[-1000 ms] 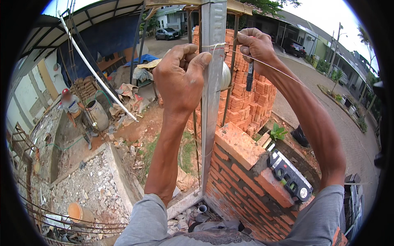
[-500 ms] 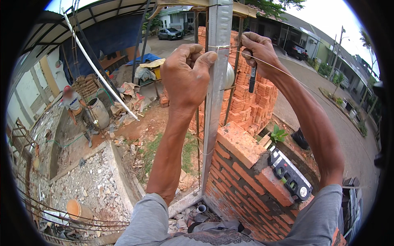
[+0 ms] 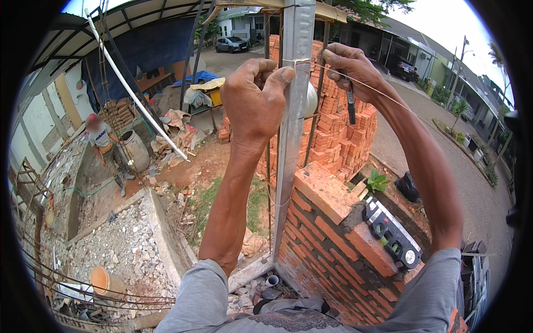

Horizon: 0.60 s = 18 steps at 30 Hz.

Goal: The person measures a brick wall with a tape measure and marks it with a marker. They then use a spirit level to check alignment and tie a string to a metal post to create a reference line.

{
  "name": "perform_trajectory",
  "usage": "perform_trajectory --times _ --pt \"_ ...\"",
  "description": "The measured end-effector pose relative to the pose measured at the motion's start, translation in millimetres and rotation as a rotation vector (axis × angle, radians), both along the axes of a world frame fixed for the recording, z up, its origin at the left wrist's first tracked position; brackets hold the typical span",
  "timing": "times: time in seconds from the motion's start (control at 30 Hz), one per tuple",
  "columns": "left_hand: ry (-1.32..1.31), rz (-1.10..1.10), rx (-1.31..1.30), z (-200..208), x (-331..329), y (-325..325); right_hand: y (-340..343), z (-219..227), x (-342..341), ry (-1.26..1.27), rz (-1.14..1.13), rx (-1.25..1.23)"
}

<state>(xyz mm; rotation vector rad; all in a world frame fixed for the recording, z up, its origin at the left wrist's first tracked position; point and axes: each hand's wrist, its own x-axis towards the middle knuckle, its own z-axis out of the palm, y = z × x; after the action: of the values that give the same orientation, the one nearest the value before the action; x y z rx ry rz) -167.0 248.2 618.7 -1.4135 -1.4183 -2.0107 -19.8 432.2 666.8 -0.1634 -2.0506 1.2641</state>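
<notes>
A galvanised metal post (image 3: 291, 116) stands upright in front of me. A thin string (image 3: 383, 90) loops around its upper part and stretches off to the right. My left hand (image 3: 256, 102) is closed in a pinch against the post's left side, level with the loop; its fingertips are hidden. On the other side, my right hand (image 3: 353, 71) pinches the string between thumb and finger, and its lower fingers clasp a black marker (image 3: 351, 105) that points down. Behind the post is a spool of pale line (image 3: 312, 101).
A part-built brick wall (image 3: 327, 238) adjoins the post, with a spirit level (image 3: 392, 233) on top. Beyond rises a large brick stack (image 3: 344, 136). Rubble (image 3: 133, 244), an orange bucket (image 3: 107, 282), bent rebar and a white pipe (image 3: 130, 80) are leftward. Another person (image 3: 102, 141) stands at far left.
The marker in my right hand has swung slightly to the right. My left hand stays almost in place by the post, and the string still loops around it.
</notes>
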Motion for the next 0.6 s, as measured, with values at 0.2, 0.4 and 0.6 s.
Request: perform_trajectory --times 0.2,0.4,0.6 --pt "0.0 -0.012 0.013 -1 -1 0 3 8 -4 -0.063 0.03 0.04" --pt "-0.029 -0.05 0.031 -5 -4 -5 -8 15 13 -0.164 -0.332 0.321" --pt "-0.006 -0.017 0.227 -12 4 -24 -49 11 61 -0.634 -0.69 1.071"
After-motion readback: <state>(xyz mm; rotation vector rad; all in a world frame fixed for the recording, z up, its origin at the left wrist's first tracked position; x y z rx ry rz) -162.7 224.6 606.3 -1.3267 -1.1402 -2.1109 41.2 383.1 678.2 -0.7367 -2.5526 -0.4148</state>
